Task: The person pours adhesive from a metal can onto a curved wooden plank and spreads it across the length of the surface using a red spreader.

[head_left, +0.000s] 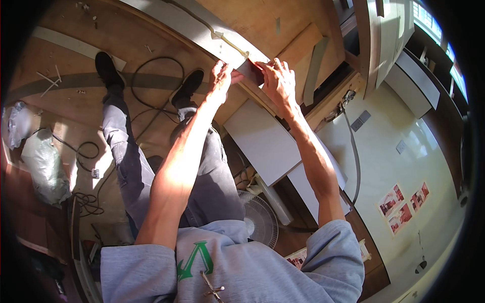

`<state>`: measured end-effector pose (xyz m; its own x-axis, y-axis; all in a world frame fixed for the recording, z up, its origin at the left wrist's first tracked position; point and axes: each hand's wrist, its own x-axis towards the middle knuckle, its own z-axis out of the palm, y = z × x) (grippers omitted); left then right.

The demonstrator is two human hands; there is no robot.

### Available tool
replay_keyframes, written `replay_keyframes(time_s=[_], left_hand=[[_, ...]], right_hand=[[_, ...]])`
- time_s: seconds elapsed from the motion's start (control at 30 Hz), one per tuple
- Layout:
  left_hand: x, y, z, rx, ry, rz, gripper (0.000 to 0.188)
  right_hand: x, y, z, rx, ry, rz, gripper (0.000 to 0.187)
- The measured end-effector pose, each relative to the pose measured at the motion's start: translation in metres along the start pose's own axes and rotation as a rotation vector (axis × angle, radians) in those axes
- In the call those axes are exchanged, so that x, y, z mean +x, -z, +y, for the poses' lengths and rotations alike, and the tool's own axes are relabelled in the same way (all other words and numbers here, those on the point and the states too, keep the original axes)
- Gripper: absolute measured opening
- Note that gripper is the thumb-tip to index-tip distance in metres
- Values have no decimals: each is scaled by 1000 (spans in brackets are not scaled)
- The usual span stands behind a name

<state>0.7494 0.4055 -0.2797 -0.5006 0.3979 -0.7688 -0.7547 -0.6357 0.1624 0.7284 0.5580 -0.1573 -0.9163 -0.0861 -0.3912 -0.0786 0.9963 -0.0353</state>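
Observation:
Both my hands are at the near end of a long pale board (pixel 199 30), which bears a yellowish cord-like strip (pixel 217 35). My left hand (pixel 220 83) is closed by the board's near edge, its fingertips bunched; what they hold, if anything, is hidden by glare and the fingers. Between the hands sits a dark reddish flat piece (pixel 251 73) at the board's end. My right hand (pixel 279 85) is closed at that piece's right edge, thumb and fingers pinching it. Its exact kind cannot be made out.
White panels (pixel 262 139) lean below my right forearm, near a round fan (pixel 258 219). Black cable (pixel 151 108) loops over the floor around my shoes. Plastic-wrapped bundles (pixel 44 166) lie at left. A grey strap (pixel 353 151) hangs by the right wall.

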Motion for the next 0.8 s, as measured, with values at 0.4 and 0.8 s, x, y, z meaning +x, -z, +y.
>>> replay_keyframes(time_s=[0.4,0.8], left_hand=[[6,21,-13,149,-52,5,42],[25,58,-15,214,169,-120,49]], right_hand=[[-80,29,-21,129,-137,-113,32],[-8,-43,-33,426,-532,312,21]])
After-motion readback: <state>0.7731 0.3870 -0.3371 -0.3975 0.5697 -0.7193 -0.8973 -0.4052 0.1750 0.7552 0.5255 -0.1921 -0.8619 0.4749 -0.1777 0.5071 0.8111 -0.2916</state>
